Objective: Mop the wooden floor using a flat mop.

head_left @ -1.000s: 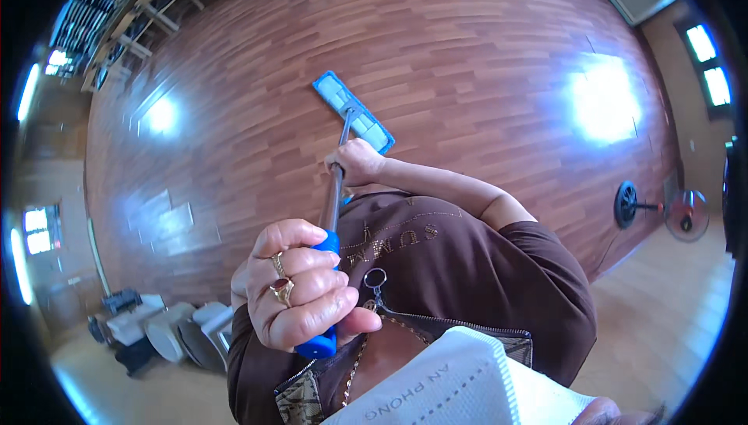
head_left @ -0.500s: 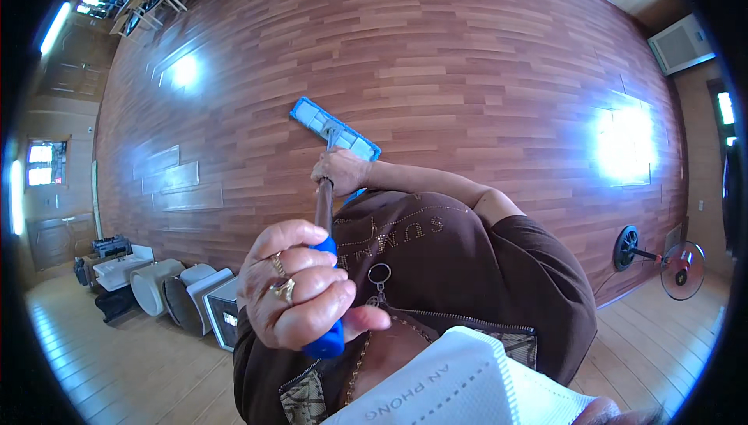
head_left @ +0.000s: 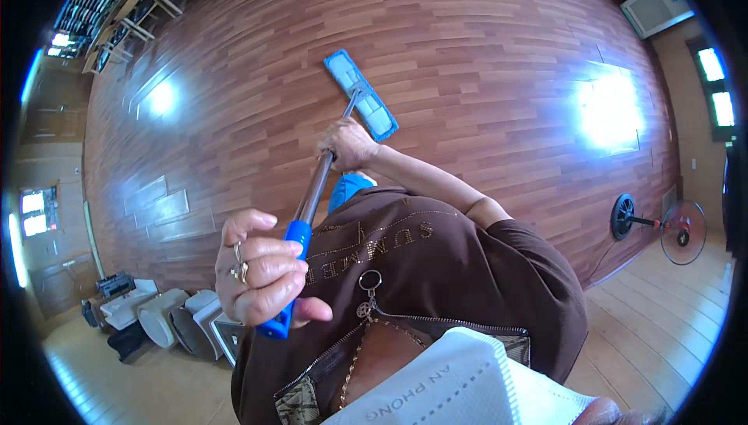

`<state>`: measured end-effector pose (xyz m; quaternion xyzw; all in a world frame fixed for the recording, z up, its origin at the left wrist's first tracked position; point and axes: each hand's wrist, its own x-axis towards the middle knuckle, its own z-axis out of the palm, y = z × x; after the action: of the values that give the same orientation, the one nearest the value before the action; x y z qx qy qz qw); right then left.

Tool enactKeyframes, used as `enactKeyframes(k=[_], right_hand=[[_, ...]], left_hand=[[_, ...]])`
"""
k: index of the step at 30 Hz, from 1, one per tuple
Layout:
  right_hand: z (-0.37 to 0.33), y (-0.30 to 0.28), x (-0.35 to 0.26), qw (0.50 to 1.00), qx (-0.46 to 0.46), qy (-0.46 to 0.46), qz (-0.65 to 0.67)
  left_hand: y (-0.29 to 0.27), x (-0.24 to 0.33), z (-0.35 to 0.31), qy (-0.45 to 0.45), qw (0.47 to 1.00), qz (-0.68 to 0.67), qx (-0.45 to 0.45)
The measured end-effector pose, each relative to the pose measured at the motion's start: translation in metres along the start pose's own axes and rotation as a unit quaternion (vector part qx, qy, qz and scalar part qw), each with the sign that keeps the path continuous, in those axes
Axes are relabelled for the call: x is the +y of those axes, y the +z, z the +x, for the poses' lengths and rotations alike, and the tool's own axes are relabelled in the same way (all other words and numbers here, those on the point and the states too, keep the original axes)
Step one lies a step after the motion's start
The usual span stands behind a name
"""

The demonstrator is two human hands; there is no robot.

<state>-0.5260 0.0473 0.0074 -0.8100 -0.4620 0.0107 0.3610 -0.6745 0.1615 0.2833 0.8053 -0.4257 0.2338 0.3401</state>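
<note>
Head view, left to right: my left hand [head_left: 261, 273] is wrapped tight round the blue grip [head_left: 284, 281] at the near end of the mop handle [head_left: 315, 187]. My right hand [head_left: 348, 144] is clenched round the metal shaft farther along. The blue mop pad [head_left: 360, 94] lies flat on the wooden floor [head_left: 483, 59], farther right and farther away than half a second ago.

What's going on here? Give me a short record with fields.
Setting: a room with a reddish wooden floor
Left hand: wrapped around the blue grip at the top of the mop handle
Right hand: grips the handle lower down
Mop head: flat, blue, lying on the floor
Nearby: a fan on a stand at the right
</note>
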Motion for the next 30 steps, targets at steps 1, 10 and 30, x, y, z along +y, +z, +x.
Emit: enactKeyframes(k=[1,10,30], right_hand=[[0.0,-0.003,0.006,0.999,-0.001,0.03,-0.042],[-0.019,-0.046,0.134,0.958,0.054,0.26,-0.111],[-0.213,-0.046,0.239,0.763,0.403,0.474,-0.175]], left_hand=[[0.001,-0.009,-0.001,0.01,1.0,-0.006,-0.005],[0.076,-0.125,0.021,-0.008,0.994,-0.106,-0.024],[0.205,-0.257,0.068,-0.039,0.843,-0.475,-0.25]])
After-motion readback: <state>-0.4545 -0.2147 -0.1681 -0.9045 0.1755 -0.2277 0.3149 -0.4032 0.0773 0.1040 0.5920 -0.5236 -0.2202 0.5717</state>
